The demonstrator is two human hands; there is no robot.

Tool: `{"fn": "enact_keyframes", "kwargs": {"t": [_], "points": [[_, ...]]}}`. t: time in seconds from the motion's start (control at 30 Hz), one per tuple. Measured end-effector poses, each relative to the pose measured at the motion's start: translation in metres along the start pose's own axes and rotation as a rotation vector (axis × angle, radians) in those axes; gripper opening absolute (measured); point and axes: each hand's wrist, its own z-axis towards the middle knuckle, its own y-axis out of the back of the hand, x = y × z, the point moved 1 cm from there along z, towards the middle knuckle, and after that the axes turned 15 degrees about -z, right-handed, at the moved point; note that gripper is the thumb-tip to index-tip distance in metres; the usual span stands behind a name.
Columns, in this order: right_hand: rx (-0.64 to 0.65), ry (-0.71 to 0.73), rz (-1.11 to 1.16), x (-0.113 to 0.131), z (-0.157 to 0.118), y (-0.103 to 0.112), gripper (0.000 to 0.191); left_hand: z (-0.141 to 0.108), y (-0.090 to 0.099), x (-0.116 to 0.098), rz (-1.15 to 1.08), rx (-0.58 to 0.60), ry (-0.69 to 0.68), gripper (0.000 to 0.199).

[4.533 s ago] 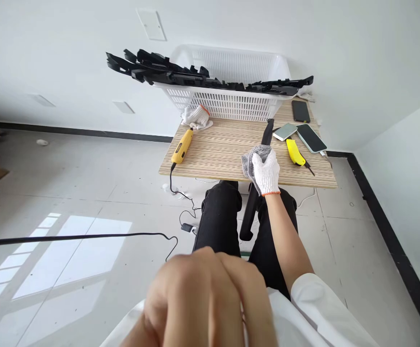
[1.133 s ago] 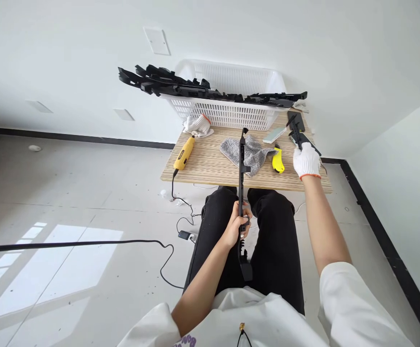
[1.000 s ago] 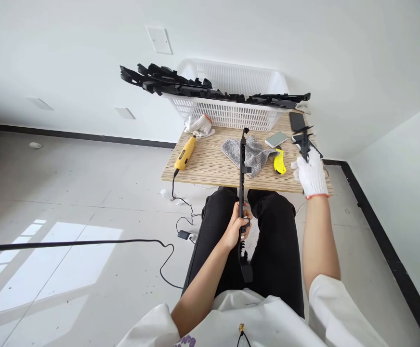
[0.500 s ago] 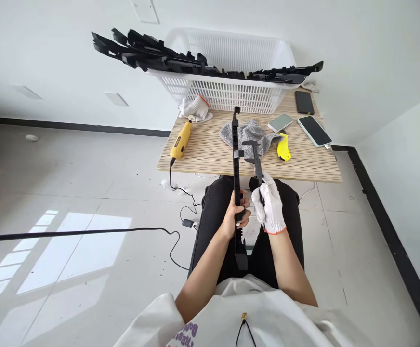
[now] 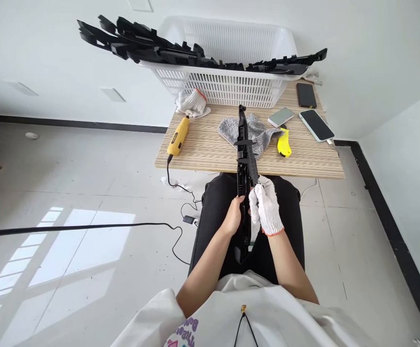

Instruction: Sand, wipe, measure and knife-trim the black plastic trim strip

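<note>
My bare left hand [image 5: 234, 214] grips a long black plastic part [image 5: 243, 178] near its lower half, with the fingers mostly hidden behind it. The part points away from me over my lap, its far end above a grey cloth [image 5: 229, 127]. In my right hand [image 5: 267, 205], which wears a white knit glove, is a dark caliper [image 5: 252, 166]. The caliper's jaws lie across the part's middle stretch; whether they touch it I cannot tell.
A white basket [image 5: 217, 89] bearing several similar black parts [image 5: 174, 54] stands at the table's back. On the table [image 5: 206, 154] lie a yellow rotary tool [image 5: 178, 137], a white glove [image 5: 191, 102], a yellow-handled tool [image 5: 284, 143] and a phone [image 5: 316, 125]. Cables cross the floor.
The black part has turned about its length, showing its broader ribbed side. The caliper has moved left, its jaws now across the part. My left fingers have shifted behind it.
</note>
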Motion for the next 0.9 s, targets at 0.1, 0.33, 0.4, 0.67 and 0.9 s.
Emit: {"fn": "enact_keyframes", "kwargs": {"t": [0.1,0.33,0.4,0.67,0.9], "points": [[-0.023,-0.008,-0.013,-0.001,-0.002,0.001,0.032,0.002,0.004,0.002,0.063,0.006,-0.027,0.03],[0.035,-0.002,-0.017,0.004,-0.007,0.001,0.044,0.003,0.007,-0.001,0.171,-0.085,-0.049,0.033],[0.039,0.013,-0.041,0.004,-0.008,0.001,0.049,0.003,0.006,-0.002,0.163,-0.102,-0.032,0.034],[0.049,-0.047,-0.093,0.005,-0.014,-0.001,0.075,0.006,0.012,0.004,0.07,-0.174,-0.034,0.033],[0.03,-0.104,-0.078,0.008,-0.014,-0.001,0.068,0.005,0.006,0.002,0.026,-0.11,-0.001,0.034]]}}
